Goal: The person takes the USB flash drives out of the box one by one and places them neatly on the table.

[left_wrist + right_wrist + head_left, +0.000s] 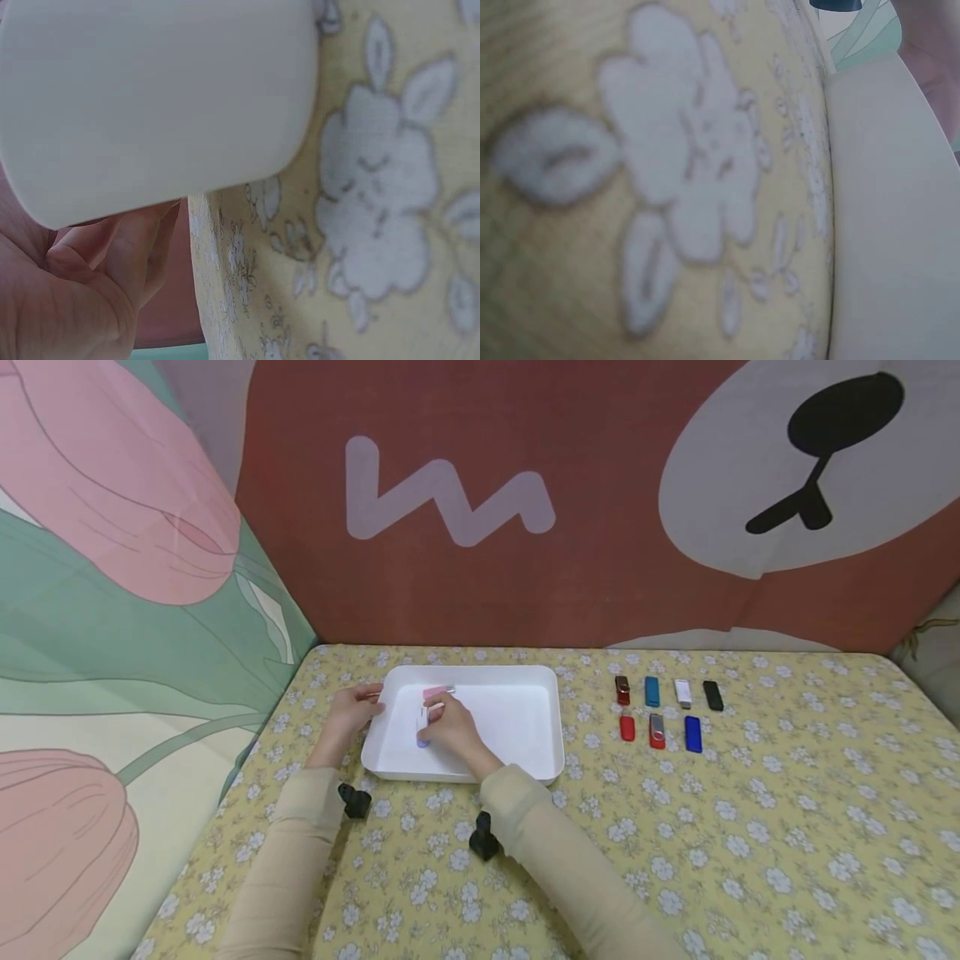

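Note:
A shallow white tray [510,768] stands on the table. My left hand [351,714] is at its left rim, fingers against the outside wall; in the left wrist view the hand [82,292] is partly hidden behind the tray wall [165,97]. Inside the tray, on its left side, my right hand [453,727] pinches a white USB stick [422,720] with a purplish end. The fingers hide part of that stick. Just beyond them lies a pink USB stick [435,692] with a metal plug. The right wrist view shows mostly cloth and the tray's outer wall [900,225].
Right of the tray, several USB sticks lie in two rows, among them a brown-red one [622,690], a teal one [652,692], a black one [713,696] and a blue one [693,734]. A flowered yellow cloth [750,860] covers the table. Patterned hangings [487,585] rise behind and at left.

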{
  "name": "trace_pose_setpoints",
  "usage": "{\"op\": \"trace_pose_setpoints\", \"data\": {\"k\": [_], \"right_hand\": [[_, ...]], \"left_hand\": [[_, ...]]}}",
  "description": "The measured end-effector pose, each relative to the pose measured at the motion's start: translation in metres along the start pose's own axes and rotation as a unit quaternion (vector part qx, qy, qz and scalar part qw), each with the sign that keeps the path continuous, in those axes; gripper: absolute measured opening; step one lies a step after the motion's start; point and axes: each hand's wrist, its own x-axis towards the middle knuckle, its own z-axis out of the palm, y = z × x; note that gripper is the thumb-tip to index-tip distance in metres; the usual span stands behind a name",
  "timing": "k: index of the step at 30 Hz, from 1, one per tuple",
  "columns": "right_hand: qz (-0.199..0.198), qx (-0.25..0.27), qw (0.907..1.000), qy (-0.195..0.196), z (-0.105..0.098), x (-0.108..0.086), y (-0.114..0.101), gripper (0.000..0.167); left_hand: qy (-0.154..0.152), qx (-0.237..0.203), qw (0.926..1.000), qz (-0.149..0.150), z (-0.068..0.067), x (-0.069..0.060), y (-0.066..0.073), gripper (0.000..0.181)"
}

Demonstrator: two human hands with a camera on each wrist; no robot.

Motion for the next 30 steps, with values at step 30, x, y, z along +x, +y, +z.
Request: {"op": "trace_pose_setpoints", "data": {"k": [30], "right_hand": [[0.012, 0.257, 0.9660, 0.028, -0.0029, -0.0008, -0.0036, 0.035]], "left_hand": [[-0.004, -0.010, 0.9999, -0.003, -0.0003, 0.0000, 0.0004, 0.044]]}}
